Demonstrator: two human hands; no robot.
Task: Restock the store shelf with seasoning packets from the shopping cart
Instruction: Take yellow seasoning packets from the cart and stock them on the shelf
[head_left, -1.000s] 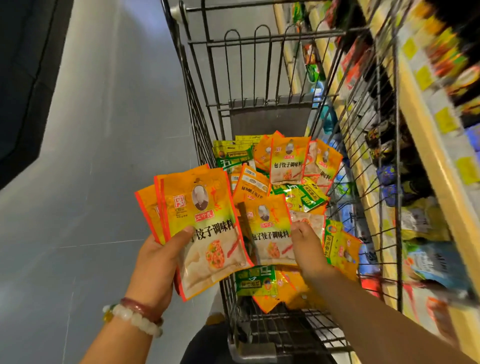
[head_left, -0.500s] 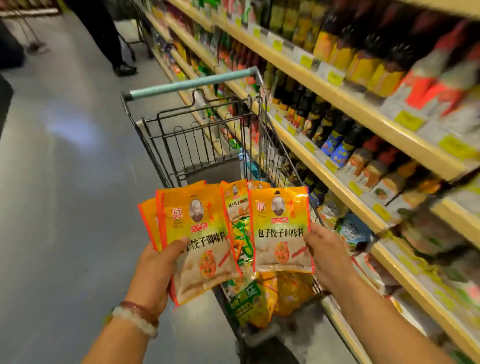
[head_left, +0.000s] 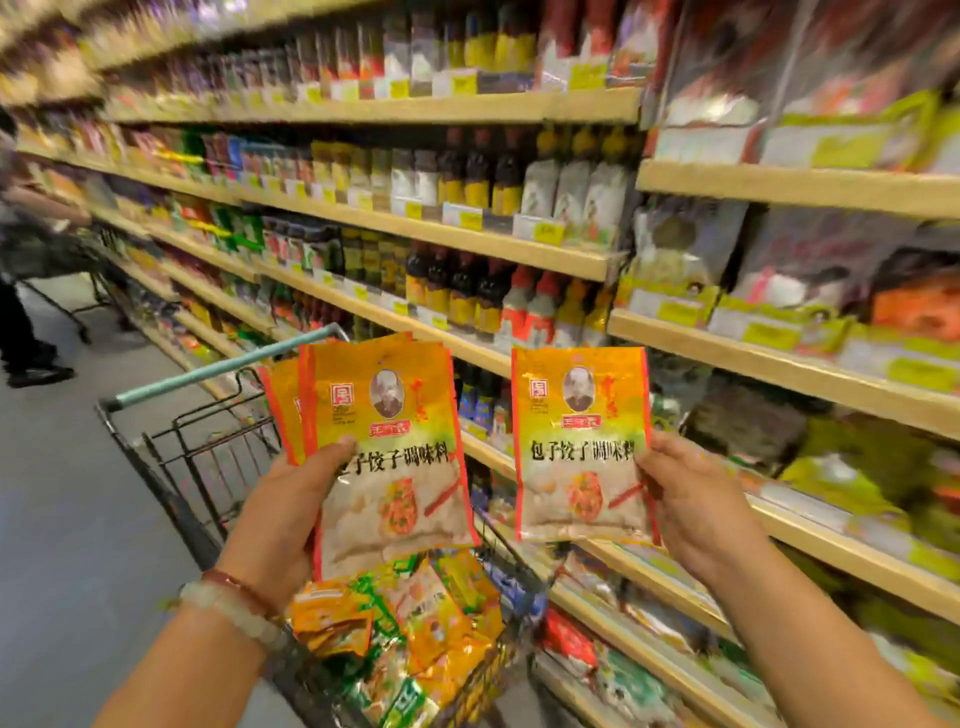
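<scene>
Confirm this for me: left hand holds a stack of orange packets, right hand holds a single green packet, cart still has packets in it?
Not quite. In the head view the right hand holds a single orange packet, not a green one. The rest stands: the left hand holds a stack of orange packets, and the cart has packets in it.

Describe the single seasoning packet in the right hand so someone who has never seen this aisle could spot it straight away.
Start at the shopping cart beside the store shelf. Above it two hands hold up orange and yellow packets. The single packet is pinched by its right edge in the right hand, alone, whereas the left hand grips a fanned stack of packets.
</scene>
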